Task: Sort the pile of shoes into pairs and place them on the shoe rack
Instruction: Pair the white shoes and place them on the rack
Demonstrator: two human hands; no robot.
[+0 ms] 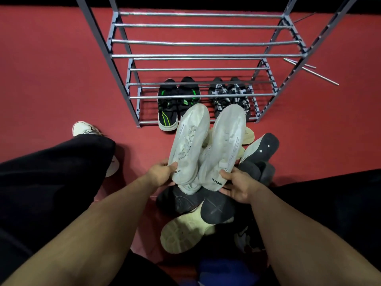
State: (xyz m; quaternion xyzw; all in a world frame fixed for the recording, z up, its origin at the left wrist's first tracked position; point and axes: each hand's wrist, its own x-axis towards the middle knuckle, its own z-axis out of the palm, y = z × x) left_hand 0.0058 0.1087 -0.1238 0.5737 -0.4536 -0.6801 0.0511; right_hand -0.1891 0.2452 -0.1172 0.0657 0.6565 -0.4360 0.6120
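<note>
"DESIGN" in black on the right white sneaker's [223,147] heel.

Both my forearms run bare from bottom corners up to frame center, my left hand [159,174] w/ thumb on top and fingers curled under in a grip, my right hand [237,187] just right of center, palm up, thumb fwd, fingers also clamped.

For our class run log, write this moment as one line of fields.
left hand: holds white shoe | right hand: holds matching white shoe | rack: two pairs on bottom shelf | pile: shoes remain
</note>
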